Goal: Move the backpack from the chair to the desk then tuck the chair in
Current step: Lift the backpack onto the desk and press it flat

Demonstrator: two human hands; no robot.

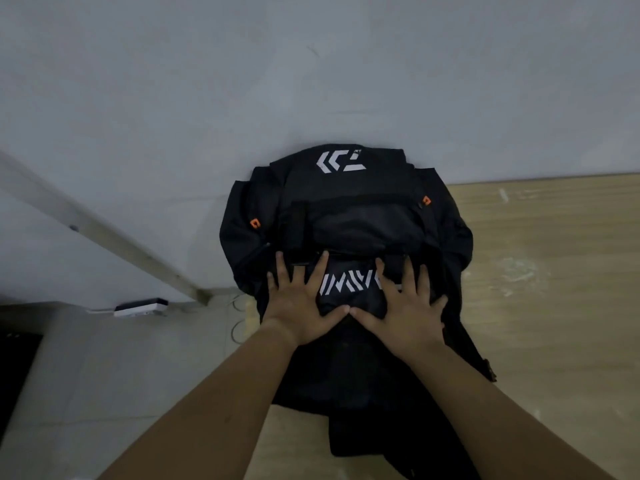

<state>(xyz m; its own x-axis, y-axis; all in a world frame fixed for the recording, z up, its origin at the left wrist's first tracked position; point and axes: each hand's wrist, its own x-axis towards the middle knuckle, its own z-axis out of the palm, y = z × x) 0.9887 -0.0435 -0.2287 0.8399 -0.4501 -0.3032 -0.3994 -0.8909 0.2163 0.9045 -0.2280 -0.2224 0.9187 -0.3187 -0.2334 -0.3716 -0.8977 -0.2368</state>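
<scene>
A black backpack point(349, 216) with white logos and orange zipper pulls lies on the light wooden desk point(540, 271), its far end against the grey wall. My left hand point(301, 303) and my right hand point(405, 303) rest flat on its front pocket, side by side with fingers spread and thumbs touching. Neither hand grips anything. The chair is out of sight.
The grey wall point(311, 71) rises right behind the desk. To the left of the desk's edge a pale rail point(104, 230) runs diagonally, and a white power strip point(140, 306) with cables lies on the tiled floor point(104, 375).
</scene>
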